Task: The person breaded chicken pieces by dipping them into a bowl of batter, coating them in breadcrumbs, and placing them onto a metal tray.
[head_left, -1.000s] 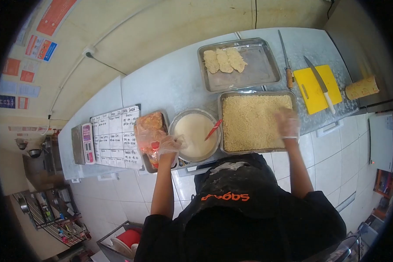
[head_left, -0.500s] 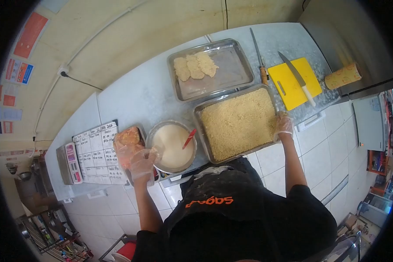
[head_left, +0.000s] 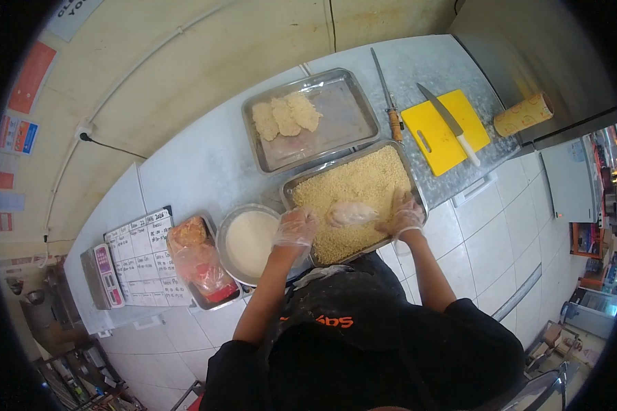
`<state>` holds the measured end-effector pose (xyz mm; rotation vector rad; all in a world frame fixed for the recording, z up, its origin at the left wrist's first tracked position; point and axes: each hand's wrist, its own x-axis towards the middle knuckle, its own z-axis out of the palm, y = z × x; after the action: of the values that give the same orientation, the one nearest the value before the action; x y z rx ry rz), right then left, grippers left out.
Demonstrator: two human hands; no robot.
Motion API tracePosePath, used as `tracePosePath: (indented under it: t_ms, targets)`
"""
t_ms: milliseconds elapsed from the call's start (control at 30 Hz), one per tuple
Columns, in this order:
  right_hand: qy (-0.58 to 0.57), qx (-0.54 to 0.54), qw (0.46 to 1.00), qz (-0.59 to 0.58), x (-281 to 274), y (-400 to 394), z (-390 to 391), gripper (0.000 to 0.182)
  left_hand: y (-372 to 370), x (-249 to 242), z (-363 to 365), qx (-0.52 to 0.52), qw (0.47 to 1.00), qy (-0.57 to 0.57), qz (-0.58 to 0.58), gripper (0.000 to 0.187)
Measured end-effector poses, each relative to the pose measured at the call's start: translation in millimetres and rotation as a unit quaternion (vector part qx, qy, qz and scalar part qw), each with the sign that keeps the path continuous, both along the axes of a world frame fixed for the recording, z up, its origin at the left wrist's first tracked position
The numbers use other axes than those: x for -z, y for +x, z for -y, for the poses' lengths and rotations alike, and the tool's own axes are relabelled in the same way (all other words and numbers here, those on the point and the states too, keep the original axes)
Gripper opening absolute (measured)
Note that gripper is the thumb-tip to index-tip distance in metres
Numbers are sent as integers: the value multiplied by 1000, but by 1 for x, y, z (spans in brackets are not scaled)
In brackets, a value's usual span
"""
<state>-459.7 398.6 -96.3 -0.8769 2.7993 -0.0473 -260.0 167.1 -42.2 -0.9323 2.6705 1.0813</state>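
Observation:
A pale, wet-looking piece of meat (head_left: pixel 352 213) lies on the crumbs in the metal tray (head_left: pixel 419 183). My left hand (head_left: pixel 296 227), in a clear plastic glove, is over the tray's left side, left of the piece; its fingers are bent and blurred, and their grip is unclear. On the other side of the piece, my gloved right hand (head_left: pixel 404 214) has its fingers apart in the crumbs. The bowl of pale batter (head_left: pixel 249 241) stands left of the tray. Several coated pieces (head_left: pixel 285 116) rest in the rear tray (head_left: pixel 355 154).
At the right are a yellow board (head_left: pixel 437 155), a white-handled knife (head_left: pixel 452 124), a sharpening rod (head_left: pixel 384 85) and a patterned roll (head_left: pixel 524 115). A tray of raw meat (head_left: pixel 193 257), a written chart (head_left: pixel 144 250) and a scale (head_left: pixel 105 275) stand at the left.
My left hand has moved right from the meat tray and batter bowl to the crumb tray. A meat piece now lies on the crumbs. My right hand has moved inward from the rim.

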Motion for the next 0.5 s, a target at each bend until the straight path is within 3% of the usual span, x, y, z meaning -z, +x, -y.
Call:
tracePosePath:
  t_ms: [33,133,233,300,367,400,467,500]
  targets:
    - [51,30,998,28,-9,3,10,85,0,1,-2,-11,1000,-20,-5,32]
    - [-113,-2,980,163,74,-23,-1,77,27,-16,5,-43,999,31,-7,32]
    - [-86,-62,931,349,27,-46,17,78,73,-25,21,-141,983,95,-72,29]
    - [-93,-137,916,366,-25,-34,37,74,99,-58,31,-243,961,134,7,31]
    - [-96,-194,901,377,-59,-28,58,70,136,-55,49,-223,975,16,-12,31]
    - [-94,-214,894,381,-70,-28,68,68,158,-49,56,-266,964,10,-24,32]
    - [-78,-247,905,337,-63,-43,83,65,195,-37,66,-354,934,-3,-46,33]
    - [-62,-258,920,288,-39,-64,85,64,199,-50,66,-355,934,-44,-5,32]
